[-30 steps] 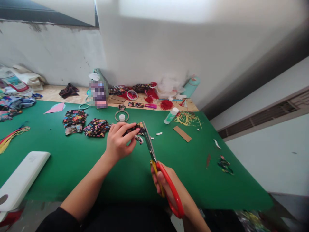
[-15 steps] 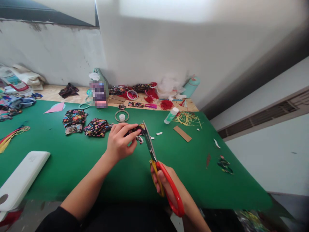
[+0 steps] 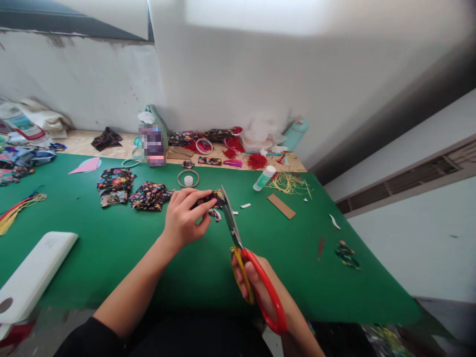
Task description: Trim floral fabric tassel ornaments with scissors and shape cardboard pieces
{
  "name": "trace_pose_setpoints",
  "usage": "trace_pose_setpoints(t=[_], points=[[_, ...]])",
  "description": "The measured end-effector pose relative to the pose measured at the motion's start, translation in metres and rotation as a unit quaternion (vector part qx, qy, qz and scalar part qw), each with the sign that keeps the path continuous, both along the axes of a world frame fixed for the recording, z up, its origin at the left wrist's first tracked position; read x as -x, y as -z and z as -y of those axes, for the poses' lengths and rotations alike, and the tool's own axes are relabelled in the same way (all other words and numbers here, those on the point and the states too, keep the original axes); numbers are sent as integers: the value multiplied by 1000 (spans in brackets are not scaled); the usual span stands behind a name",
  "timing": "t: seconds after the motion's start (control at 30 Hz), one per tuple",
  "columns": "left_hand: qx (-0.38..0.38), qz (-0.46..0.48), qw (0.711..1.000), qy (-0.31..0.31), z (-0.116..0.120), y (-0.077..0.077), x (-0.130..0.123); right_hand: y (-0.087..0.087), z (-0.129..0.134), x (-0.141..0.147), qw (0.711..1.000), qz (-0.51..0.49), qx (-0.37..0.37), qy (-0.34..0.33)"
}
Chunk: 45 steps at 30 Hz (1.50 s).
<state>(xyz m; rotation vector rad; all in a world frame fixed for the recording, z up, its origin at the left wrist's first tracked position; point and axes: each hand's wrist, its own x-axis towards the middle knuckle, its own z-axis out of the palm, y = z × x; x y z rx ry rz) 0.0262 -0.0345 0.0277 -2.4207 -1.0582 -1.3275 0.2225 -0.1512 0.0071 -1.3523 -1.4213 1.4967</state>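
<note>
My left hand (image 3: 186, 215) pinches a narrow strip of black floral fabric (image 3: 217, 196), partly hidden under the fingers. In my right hand (image 3: 256, 275) is a pair of scissors (image 3: 233, 225) with one red and one yellow handle. The blades point away from me, with their tips at the fabric's right end. A small curled floral scrap (image 3: 214, 214) lies under the fabric, beside the blades. Tiny white snippets (image 3: 246, 205) rest just right of the scissors.
A glue stick (image 3: 264, 178), yellow cord (image 3: 290, 183) and a brown cardboard strip (image 3: 281, 206) lie to the right. Folded floral fabric pieces (image 3: 116, 186) and a ring (image 3: 188, 178) are to the left. A white oblong device (image 3: 37, 277) sits at the left edge of the green table (image 3: 122, 248).
The scissor handles have shifted very slightly right and look a touch wider apart. My left hand keeps its place on the fabric.
</note>
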Motion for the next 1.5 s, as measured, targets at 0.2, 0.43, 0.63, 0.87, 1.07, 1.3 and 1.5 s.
trace_pose_setpoints(t=[0.2,0.43,0.63,0.87,1.07,1.3,1.5], points=[[-3,-1,1000,12,1,0,-1,-1,-1,0,1000,7,6,7],[-10,13,1000,-12,1,0,-2,-5,-2,-1,1000,20,1,-1],[-7,14,1000,-8,1,-1,-3,-9,-2,0,999,36,-1,-10],[-5,0,1000,1,1,-1,-2,-1,-1,-2,1000,26,2,-1],[-6,-3,1000,1,1,-1,-2,-2,-1,-3,1000,26,3,0],[1,-1,1000,7,2,-1,-2,-3,-3,-3,999,42,-1,-6],[6,-5,1000,22,2,-2,-2,-2,-2,-3,1000,22,10,8]])
